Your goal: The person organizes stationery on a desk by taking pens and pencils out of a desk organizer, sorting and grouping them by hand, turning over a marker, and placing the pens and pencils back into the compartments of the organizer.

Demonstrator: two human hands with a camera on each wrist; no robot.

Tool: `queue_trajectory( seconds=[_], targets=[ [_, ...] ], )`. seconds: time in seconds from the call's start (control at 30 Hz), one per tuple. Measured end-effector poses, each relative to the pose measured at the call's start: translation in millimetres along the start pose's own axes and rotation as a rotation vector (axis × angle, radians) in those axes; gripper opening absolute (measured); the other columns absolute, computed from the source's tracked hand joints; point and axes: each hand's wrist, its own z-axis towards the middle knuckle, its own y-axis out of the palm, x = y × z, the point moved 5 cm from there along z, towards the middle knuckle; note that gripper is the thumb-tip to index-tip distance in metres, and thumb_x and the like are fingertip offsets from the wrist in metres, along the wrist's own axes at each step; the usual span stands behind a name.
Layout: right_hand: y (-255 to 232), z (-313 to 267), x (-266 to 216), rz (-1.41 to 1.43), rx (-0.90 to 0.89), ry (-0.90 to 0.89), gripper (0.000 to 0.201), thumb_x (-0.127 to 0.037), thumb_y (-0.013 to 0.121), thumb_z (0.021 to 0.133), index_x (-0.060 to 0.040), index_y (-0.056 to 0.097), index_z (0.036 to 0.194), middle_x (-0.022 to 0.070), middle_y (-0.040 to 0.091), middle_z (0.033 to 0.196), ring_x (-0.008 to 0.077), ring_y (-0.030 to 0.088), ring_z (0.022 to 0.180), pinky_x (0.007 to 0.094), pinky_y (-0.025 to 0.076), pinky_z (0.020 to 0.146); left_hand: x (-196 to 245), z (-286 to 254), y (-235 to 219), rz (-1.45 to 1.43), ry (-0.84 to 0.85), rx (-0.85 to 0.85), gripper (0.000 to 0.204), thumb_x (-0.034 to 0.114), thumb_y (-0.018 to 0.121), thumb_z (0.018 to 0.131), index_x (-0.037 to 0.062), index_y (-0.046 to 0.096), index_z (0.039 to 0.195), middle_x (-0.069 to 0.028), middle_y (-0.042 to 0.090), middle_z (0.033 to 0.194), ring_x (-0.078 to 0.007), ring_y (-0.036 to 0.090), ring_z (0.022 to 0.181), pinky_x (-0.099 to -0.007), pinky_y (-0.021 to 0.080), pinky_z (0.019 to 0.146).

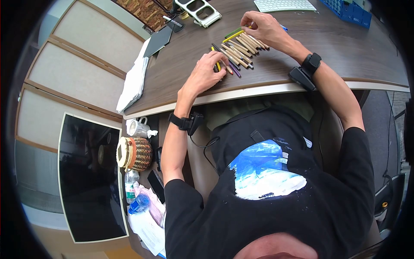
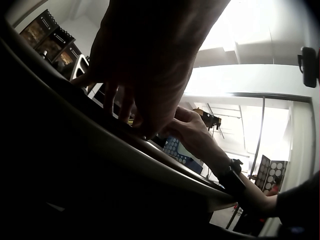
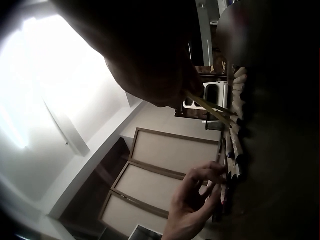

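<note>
Several natural-wood pencils (image 1: 241, 47) lie side by side in a row on the dark wooden desk. At the far end of the row, my right hand (image 1: 266, 30) pinches a yellow pencil (image 1: 233, 36) between thumb and fingers; a green pencil (image 1: 233, 32) is right beside it. In the right wrist view the yellow pencil (image 3: 212, 111) slants down from the fingertips to the row. My left hand (image 1: 206, 71) curls over a few coloured pencils at the near left, among them another yellow one (image 1: 218, 66) and a red-tipped one (image 1: 230, 70). Purple pencils (image 1: 235, 71) lie just beside its fingertips.
A white keyboard (image 1: 284, 5) and a blue basket (image 1: 351, 13) are at the back right. Behind the pencils stand a white frame-like holder (image 1: 202, 13) and a dark pen cup (image 1: 176, 26). Papers (image 1: 133, 84) lie along the left edge, above a mug (image 1: 139, 128) on a lower surface.
</note>
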Motion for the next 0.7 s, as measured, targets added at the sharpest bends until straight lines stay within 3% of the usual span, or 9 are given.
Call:
queue_trajectory(
  seconds=[0.1,0.17,0.23,0.27,0.33,0.37,0.53,0.67,0.7],
  targets=[
    [1.8,1.0,4.0,-0.004,0.050,-0.028,0.019,-0.015,0.076,0.100,-0.0003,0.070,0.109,0.0093,0.074,0.101,0.0208,0.076,0.091,0.0352,0.063,0.085,0.1,0.6,-1.0,-0.018,0.043,-0.053,0.014,0.015,0.068,0.100,0.0114,0.072,0.112,-0.0065,0.069,0.122,-0.0313,0.062,0.123,-0.0525,0.047,0.109],
    [1.1,2.9,6.5,-0.008,0.051,-0.022,0.019,-0.016,0.076,0.100,0.0000,0.071,0.109,0.0094,0.074,0.103,0.0211,0.076,0.092,0.0351,0.063,0.087,0.5,0.5,-1.5,0.001,0.078,-0.081,0.013,0.017,0.067,0.102,0.0128,0.072,0.113,-0.0050,0.068,0.123,-0.0309,0.062,0.124,-0.0578,0.046,0.112],
    [-0.8,4.0,5.6,-0.013,0.054,-0.015,0.019,-0.016,0.076,0.101,0.0002,0.071,0.109,0.0095,0.074,0.104,0.0215,0.076,0.093,0.0350,0.063,0.089,-2.7,0.8,-0.2,0.026,0.036,-0.118,0.012,0.020,0.065,0.107,0.0155,0.072,0.114,-0.0012,0.067,0.126,-0.0305,0.062,0.128,-0.0729,0.039,0.117],
    [-1.7,3.7,5.0,-0.001,0.052,-0.010,0.019,-0.016,0.076,0.101,0.0003,0.071,0.110,0.0097,0.074,0.105,0.0215,0.076,0.094,0.0349,0.063,0.089,-1.1,0.6,-0.7,0.026,0.038,-0.119,0.012,0.020,0.065,0.107,0.0155,0.072,0.114,-0.0012,0.067,0.126,-0.0305,0.062,0.128,-0.0729,0.039,0.117],
    [-2.4,3.6,3.3,0.012,0.050,-0.004,0.020,-0.017,0.075,0.101,0.0004,0.071,0.110,0.0099,0.074,0.105,0.0215,0.076,0.094,0.0349,0.063,0.089,3.8,-1.4,-3.5,0.070,0.076,-0.076,0.011,0.013,0.068,0.104,0.0124,0.072,0.114,-0.0027,0.070,0.119,-0.0277,0.063,0.121,-0.0428,0.048,0.108],
    [-1.9,3.5,3.4,0.009,0.045,-0.005,0.020,-0.017,0.075,0.101,0.0002,0.071,0.111,0.0099,0.074,0.106,0.0215,0.076,0.094,0.0349,0.063,0.089,3.7,-1.8,-3.3,0.070,0.076,-0.076,0.011,0.013,0.068,0.104,0.0124,0.072,0.114,-0.0027,0.070,0.119,-0.0277,0.063,0.121,-0.0428,0.048,0.108],
    [-2.5,3.2,2.1,0.017,0.055,-0.017,0.021,-0.018,0.075,0.102,-0.0003,0.071,0.112,0.0099,0.074,0.107,0.0215,0.077,0.096,0.0354,0.064,0.091,6.7,-2.4,-3.7,0.156,0.064,-0.081,0.012,0.019,0.066,0.108,0.0149,0.069,0.119,0.0009,0.069,0.122,-0.0258,0.064,0.123,-0.0601,0.038,0.119],
    [-4.4,3.3,-1.2,0.061,0.060,0.007,0.021,-0.018,0.075,0.102,-0.0006,0.070,0.112,0.0097,0.074,0.108,0.0219,0.077,0.097,0.0358,0.064,0.091,7.5,-3.2,-2.5,0.180,0.052,-0.097,0.013,0.020,0.064,0.109,0.0163,0.068,0.122,0.0020,0.069,0.124,-0.0247,0.064,0.123,-0.0658,0.033,0.121],
    [-4.7,3.3,-1.5,0.054,0.060,0.004,0.021,-0.018,0.075,0.102,-0.0007,0.070,0.113,0.0096,0.074,0.108,0.0220,0.077,0.097,0.0359,0.064,0.091,6.3,-2.4,-1.8,0.187,0.068,-0.109,0.014,0.022,0.063,0.110,0.0167,0.069,0.122,0.0017,0.068,0.126,-0.0257,0.063,0.127,-0.0736,0.030,0.121]
  ],
)
